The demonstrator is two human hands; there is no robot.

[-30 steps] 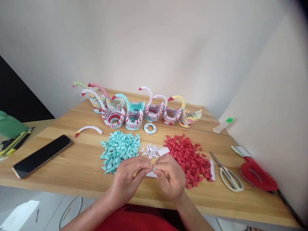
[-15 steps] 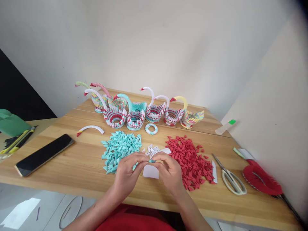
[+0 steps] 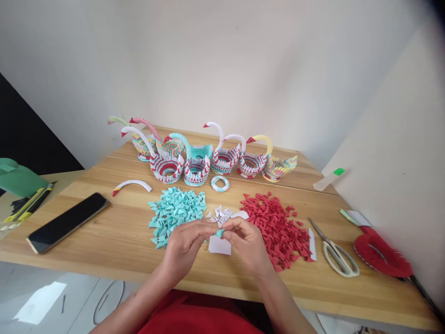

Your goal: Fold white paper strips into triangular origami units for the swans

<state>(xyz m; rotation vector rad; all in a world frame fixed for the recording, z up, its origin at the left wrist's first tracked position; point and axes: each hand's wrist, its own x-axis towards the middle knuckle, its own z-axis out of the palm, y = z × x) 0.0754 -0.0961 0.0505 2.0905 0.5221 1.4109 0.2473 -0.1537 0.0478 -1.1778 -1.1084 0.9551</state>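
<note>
Between my fingertips is a small turquoise folded paper piece [image 3: 219, 233], pinched from both sides. My left hand [image 3: 186, 241] is closed on its left end, and my right hand [image 3: 246, 243] grips the right end. Fingers cover part of it, so its exact fold is hard to see. Just beyond lie several white folded paper pieces [image 3: 220, 215] and a white paper sheet [image 3: 219, 246] below the hands. A heap of turquoise paper triangles [image 3: 177, 213] spreads beside my left hand. Red paper triangles [image 3: 278, 229] are heaped to the right of my right hand.
Several paper swans [image 3: 196, 171] stand along the back, with a white-and-turquoise paper ring [image 3: 220, 183] before them. A curved white swan neck [image 3: 134, 183] and a phone [image 3: 69, 222] lie left. Scissors [image 3: 339, 257], a red paper fan shape [image 3: 382, 255] and a green-capped bottle [image 3: 328, 180] are right.
The turquoise piece has turned between my fingers and shows more of its face. My right hand has shifted slightly right. The whole view has moved a little.
</note>
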